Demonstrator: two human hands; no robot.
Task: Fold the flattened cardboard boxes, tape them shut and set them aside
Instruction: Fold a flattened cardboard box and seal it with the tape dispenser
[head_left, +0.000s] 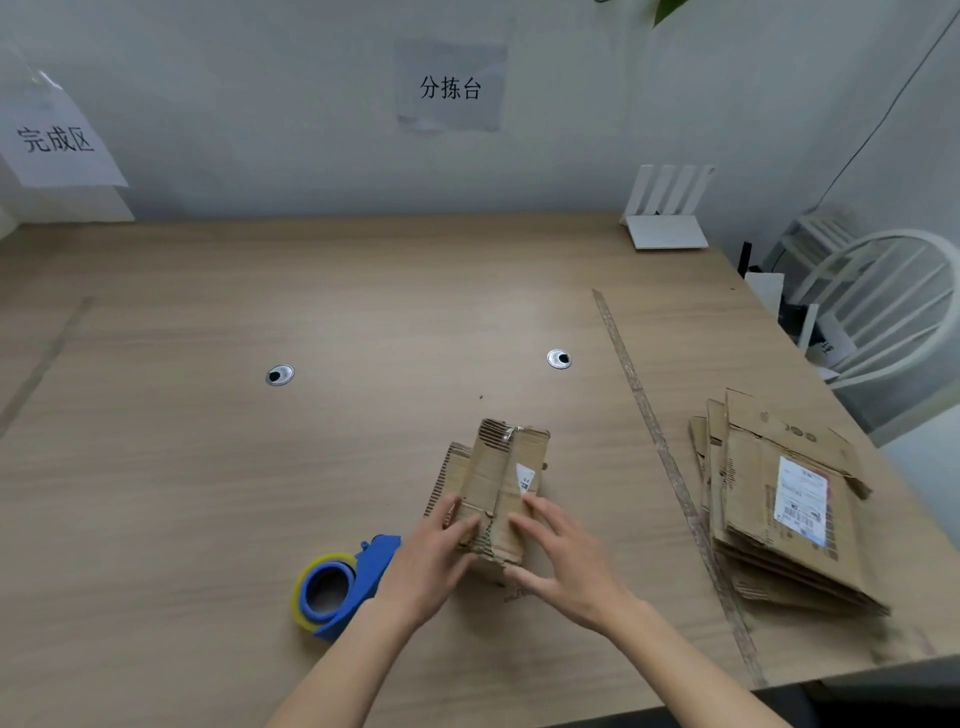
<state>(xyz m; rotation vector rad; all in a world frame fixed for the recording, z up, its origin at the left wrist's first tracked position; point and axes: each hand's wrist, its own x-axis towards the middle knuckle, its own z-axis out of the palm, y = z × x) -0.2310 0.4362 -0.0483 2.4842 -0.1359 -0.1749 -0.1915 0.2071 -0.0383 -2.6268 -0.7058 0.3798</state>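
A small brown cardboard box (493, 478) stands on the wooden table (260, 467) in front of me, its top flaps folded over and a white label on one flap. My left hand (431, 561) presses on the near left flap, its fingers fairly straight and the thumb on the box's side. My right hand (566, 561) lies on the right flap with fingers spread flat and the thumb along the box's near side. A blue tape dispenser (343, 587) with a yellowish roll lies just left of my left hand.
A stack of flattened cardboard boxes (779, 509) lies at the table's right edge, beyond a strip of tape (670, 467) stuck across the tabletop. Two cable grommets (279, 374) (559, 358) sit mid-table. A white router (667, 218) stands at the back; a white chair (893, 312) is at right.
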